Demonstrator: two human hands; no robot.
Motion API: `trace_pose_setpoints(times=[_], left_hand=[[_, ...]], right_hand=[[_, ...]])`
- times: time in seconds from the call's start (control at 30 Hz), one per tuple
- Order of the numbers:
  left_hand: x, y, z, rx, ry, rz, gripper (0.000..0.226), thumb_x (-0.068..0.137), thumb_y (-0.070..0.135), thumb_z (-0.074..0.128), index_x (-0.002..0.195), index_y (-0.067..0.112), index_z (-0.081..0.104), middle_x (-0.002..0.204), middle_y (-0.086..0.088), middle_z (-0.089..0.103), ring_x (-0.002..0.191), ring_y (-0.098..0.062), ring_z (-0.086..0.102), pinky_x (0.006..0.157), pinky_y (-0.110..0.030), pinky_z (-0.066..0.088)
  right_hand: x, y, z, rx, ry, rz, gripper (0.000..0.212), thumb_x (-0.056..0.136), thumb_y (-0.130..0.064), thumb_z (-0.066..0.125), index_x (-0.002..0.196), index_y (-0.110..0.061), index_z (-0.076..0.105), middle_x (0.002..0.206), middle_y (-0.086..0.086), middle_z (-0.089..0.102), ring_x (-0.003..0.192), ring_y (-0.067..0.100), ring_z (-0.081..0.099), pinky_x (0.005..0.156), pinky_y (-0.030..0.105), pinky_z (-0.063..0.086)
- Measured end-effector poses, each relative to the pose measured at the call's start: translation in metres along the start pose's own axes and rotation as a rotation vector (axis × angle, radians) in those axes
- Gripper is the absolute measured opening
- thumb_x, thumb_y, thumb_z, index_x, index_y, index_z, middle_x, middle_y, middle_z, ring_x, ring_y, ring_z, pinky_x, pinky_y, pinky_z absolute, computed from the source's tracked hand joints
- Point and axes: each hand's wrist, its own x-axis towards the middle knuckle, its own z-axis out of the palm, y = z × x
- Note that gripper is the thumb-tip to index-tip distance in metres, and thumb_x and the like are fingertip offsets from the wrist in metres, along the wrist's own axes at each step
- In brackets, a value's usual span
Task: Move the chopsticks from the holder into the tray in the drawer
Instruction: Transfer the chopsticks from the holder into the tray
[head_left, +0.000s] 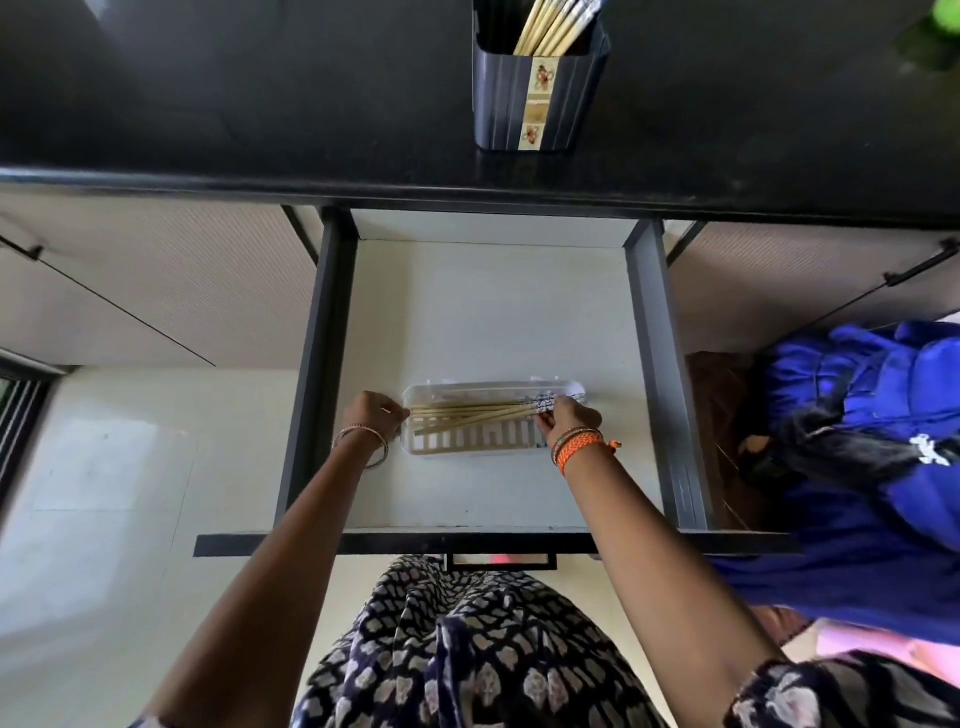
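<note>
A clear slotted plastic tray (483, 444) lies in the open white drawer (493, 312). Several bamboo chopsticks (467, 414) lie lengthwise in it, patterned ends to the right. My left hand (375, 413) pinches their plain tips at the tray's left end. My right hand (569, 415) grips the patterned ends at the tray's right end. On the black counter above stands a dark ribbed holder (537, 98) with a floral strip, and more chopsticks (556, 26) stick out of it.
Dark drawer rails (662, 364) flank the drawer, and its black front with a handle (498, 543) is near my body. A blue cloth bundle (872, 441) sits to the right. A green object (943, 21) shows at the counter's far right corner.
</note>
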Motion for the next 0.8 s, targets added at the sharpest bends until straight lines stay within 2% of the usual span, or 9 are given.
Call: trace_pose_setpoints(times=[0.23,0.3,0.37,0.43,0.5,0.57,0.63,0.7,0.8], left_hand=[[-0.002,0.001,0.001,0.01,0.0,-0.002,0.015,0.081,0.013,0.068,0.087,-0.001,0.07,0.067,-0.013,0.061,0.065,-0.024,0.059,0.077,-0.042,0.058],[-0.001,0.001,0.001,-0.001,0.0,-0.002,0.013,0.082,0.011,0.067,0.084,-0.001,0.07,0.058,-0.01,0.057,0.065,-0.025,0.059,0.079,-0.042,0.058],[0.0,-0.001,0.002,-0.006,0.011,-0.008,0.011,0.082,0.01,0.066,0.081,-0.001,0.069,0.052,-0.005,0.054,0.062,-0.025,0.059,0.079,-0.04,0.058],[0.002,-0.003,0.002,0.019,0.014,-0.011,0.014,0.082,0.012,0.066,0.083,-0.002,0.069,0.054,-0.007,0.058,0.056,-0.024,0.058,0.076,-0.036,0.056],[0.002,-0.002,0.003,0.041,-0.021,-0.012,0.015,0.083,0.012,0.064,0.088,-0.002,0.067,0.073,-0.02,0.07,0.066,-0.029,0.065,0.079,-0.037,0.055],[0.002,0.002,0.004,0.076,-0.058,-0.003,0.019,0.084,0.011,0.062,0.097,-0.002,0.065,0.1,-0.026,0.068,0.093,-0.037,0.064,0.087,-0.04,0.051],[-0.002,0.014,0.0,0.089,-0.053,0.02,0.028,0.084,0.007,0.059,0.109,-0.003,0.059,0.113,-0.027,0.062,0.106,-0.039,0.058,0.091,-0.04,0.046],[-0.004,0.036,-0.01,0.039,-0.001,0.085,0.028,0.084,-0.001,0.053,0.112,-0.004,0.056,0.111,-0.03,0.062,0.104,-0.041,0.059,0.086,-0.039,0.047],[-0.008,0.094,-0.035,-0.003,0.072,0.309,0.026,0.085,-0.003,0.047,0.106,0.001,0.062,0.105,-0.025,0.068,0.098,-0.036,0.064,0.078,-0.028,0.046]], right_hand=[[-0.01,0.01,0.007,-0.077,-0.003,0.029,0.044,0.092,0.009,0.035,0.134,0.004,0.046,0.124,0.024,0.059,0.099,0.031,0.062,0.089,0.039,0.054],[-0.015,0.009,0.013,-0.163,-0.035,0.088,0.039,0.093,0.008,0.033,0.127,-0.001,0.05,0.108,0.017,0.061,0.085,0.025,0.061,0.078,0.031,0.054],[-0.021,0.003,0.016,-0.299,-0.104,0.164,0.022,0.095,0.005,0.032,0.101,-0.002,0.052,0.088,0.01,0.05,0.065,0.016,0.045,0.059,0.023,0.044],[-0.029,-0.004,0.015,-0.354,-0.195,0.244,0.023,0.094,0.002,0.03,0.077,-0.004,0.043,0.079,0.009,0.041,0.064,0.018,0.041,0.063,0.027,0.045],[-0.034,-0.011,0.013,-0.319,-0.245,0.29,0.022,0.092,0.001,0.032,0.073,-0.005,0.042,0.08,0.011,0.042,0.068,0.027,0.047,0.077,0.041,0.051],[-0.038,-0.018,0.012,-0.233,-0.27,0.302,0.017,0.088,0.001,0.039,0.072,-0.004,0.043,0.08,0.014,0.042,0.073,0.033,0.049,0.078,0.05,0.052],[-0.043,-0.026,0.015,-0.205,-0.282,0.265,0.014,0.084,-0.001,0.045,0.071,-0.005,0.044,0.079,0.013,0.041,0.077,0.032,0.049,0.073,0.045,0.053],[-0.051,-0.042,0.026,-0.255,-0.332,0.22,0.007,0.084,-0.008,0.046,0.077,-0.007,0.047,0.075,0.009,0.04,0.067,0.024,0.046,0.059,0.034,0.047],[-0.061,-0.088,0.049,-0.278,-0.455,0.008,0.014,0.088,-0.008,0.048,0.075,-0.011,0.051,0.07,0.006,0.048,0.062,0.017,0.049,0.06,0.031,0.048]])
